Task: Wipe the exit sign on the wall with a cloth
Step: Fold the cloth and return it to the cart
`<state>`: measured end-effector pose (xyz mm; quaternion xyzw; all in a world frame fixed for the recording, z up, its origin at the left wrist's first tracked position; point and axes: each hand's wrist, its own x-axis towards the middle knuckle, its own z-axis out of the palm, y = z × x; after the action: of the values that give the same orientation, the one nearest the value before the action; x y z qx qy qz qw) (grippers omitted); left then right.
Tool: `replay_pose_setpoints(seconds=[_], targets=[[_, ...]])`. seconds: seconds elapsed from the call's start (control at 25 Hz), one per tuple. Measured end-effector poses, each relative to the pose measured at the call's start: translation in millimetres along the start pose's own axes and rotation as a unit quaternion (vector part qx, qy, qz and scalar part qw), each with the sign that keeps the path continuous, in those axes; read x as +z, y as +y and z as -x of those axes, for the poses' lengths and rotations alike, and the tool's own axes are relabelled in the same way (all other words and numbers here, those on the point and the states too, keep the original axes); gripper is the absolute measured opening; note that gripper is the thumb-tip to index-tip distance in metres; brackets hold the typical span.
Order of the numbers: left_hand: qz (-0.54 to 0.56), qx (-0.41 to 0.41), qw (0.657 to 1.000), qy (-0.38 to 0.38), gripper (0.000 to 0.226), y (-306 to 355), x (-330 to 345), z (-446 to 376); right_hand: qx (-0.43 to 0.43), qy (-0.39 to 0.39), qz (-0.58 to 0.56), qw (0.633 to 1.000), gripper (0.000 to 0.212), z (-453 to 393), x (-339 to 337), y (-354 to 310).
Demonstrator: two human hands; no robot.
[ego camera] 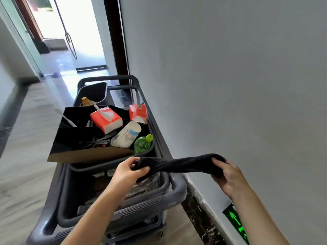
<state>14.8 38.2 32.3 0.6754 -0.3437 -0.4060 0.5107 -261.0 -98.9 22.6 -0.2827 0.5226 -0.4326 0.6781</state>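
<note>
A dark cloth (pixel 178 164) is stretched between both hands above the cart's near end. My left hand (pixel 130 171) grips its left end over the grey bin. My right hand (pixel 227 175) grips its right end close to the white wall. The exit sign (pixel 236 222), black with a glowing green arrow, is mounted low on the wall just above the dark skirting, below my right forearm, which hides part of it.
A grey cleaning cart (pixel 177 190) stands along the wall, carrying a black box (pixel 74 138) with orange tissue packs (pixel 106 120), a white roll and a green bottle (pixel 143 143). The corridor floor lies to the left; a glass door (pixel 70 32) is far ahead.
</note>
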Motion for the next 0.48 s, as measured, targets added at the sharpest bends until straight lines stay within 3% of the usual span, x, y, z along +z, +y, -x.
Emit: replay_pose_setpoints(seconds=[0.24, 0.48], targets=[[0.117, -0.176, 0.975, 0.073, 0.028, -40.8, -31.8, -58.7, 0.027, 0.034, 0.036, 0.998, 0.015, -62.6, 79.3, 25.9], [0.096, -0.279, 0.955, 0.031, 0.031, -80.4, -13.9, -89.7, 0.061, 0.137, 0.050, 0.987, 0.025, -110.2, 75.6, 53.9]])
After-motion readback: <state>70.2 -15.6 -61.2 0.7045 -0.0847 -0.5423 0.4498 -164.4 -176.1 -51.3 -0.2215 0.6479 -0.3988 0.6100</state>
